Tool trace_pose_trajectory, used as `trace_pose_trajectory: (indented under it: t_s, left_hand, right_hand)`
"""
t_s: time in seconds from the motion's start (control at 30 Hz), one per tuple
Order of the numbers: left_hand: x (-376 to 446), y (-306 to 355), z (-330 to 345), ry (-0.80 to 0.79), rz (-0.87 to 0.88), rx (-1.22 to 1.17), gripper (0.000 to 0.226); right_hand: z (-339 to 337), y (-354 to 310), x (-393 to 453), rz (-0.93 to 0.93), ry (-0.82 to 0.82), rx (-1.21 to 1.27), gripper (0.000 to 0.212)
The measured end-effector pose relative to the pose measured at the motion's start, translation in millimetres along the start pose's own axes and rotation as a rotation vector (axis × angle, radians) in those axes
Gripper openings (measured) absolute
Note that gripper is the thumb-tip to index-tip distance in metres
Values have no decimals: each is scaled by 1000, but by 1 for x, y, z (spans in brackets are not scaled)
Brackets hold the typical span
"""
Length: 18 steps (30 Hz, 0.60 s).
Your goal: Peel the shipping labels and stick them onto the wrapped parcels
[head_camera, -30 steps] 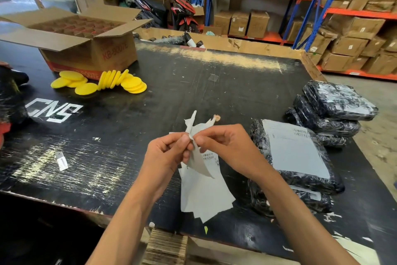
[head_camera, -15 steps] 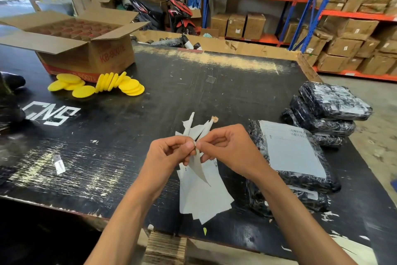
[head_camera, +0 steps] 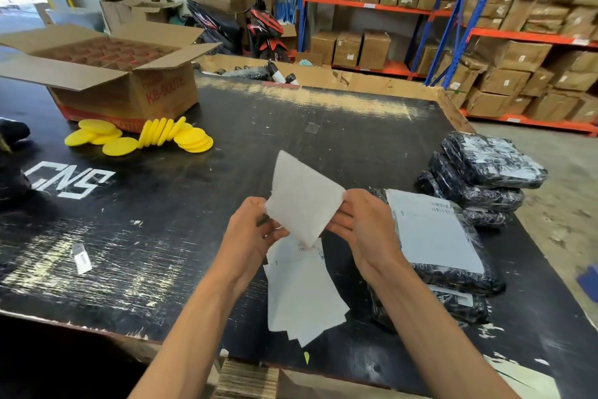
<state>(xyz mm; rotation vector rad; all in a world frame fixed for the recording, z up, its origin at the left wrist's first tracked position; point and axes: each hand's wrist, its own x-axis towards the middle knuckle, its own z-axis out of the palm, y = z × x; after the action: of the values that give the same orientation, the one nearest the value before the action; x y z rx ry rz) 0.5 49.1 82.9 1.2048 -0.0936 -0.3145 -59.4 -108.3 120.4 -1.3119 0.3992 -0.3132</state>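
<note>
I hold one white shipping label [head_camera: 302, 199] spread flat above the black table [head_camera: 194, 237], its blank side facing me. My left hand [head_camera: 250, 233] pinches its lower left edge and my right hand [head_camera: 364, 230] pinches its right edge. Below my hands lies a small stack of more label sheets [head_camera: 302, 298]. Right of my right hand sits a black wrapped parcel [head_camera: 453, 272] with a white label [head_camera: 430, 227] stuck on top, resting on another parcel. Further right is a pile of three black wrapped parcels [head_camera: 485, 169].
An open cardboard box [head_camera: 129, 81] stands at the far left of the table, with several yellow round pads [head_camera: 145, 136] in front of it. A small paper scrap [head_camera: 81, 258] lies at the near left. Shelves of cartons [head_camera: 517, 26] and a motorbike [head_camera: 265, 30] stand beyond.
The label, earlier bunched and pinched between both hands close together, is now pulled open and held flat; my hands have moved apart and lifted slightly.
</note>
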Motion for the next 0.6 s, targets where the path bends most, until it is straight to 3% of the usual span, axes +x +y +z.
trace_pose_trajectory:
  t_s: [0.17,0.27,0.37,0.43,0.53,0.6]
  left_hand:
    - [44,-8,7,107,-34,16,16]
    - [74,-17,5,198,-91,57,4]
    - [98,-27,-2,295,-193,34,35]
    - [116,-34,-8,388,-238,-23,42]
    - [126,-30,2,496,-250,-145,27]
    - [129,-27,15,543,-246,-42,23]
  right_hand:
    - [-9,-6,11,-63,157,-7,13]
    - [-20,-15,16,-96,257,-50,30]
    - [-35,-24,23,-125,327,-105,28]
    - [-42,-28,30,-143,381,-116,21]
    - [-48,-33,36,-167,430,-101,18]
    - [-53,-38,40,-185,465,-77,21]
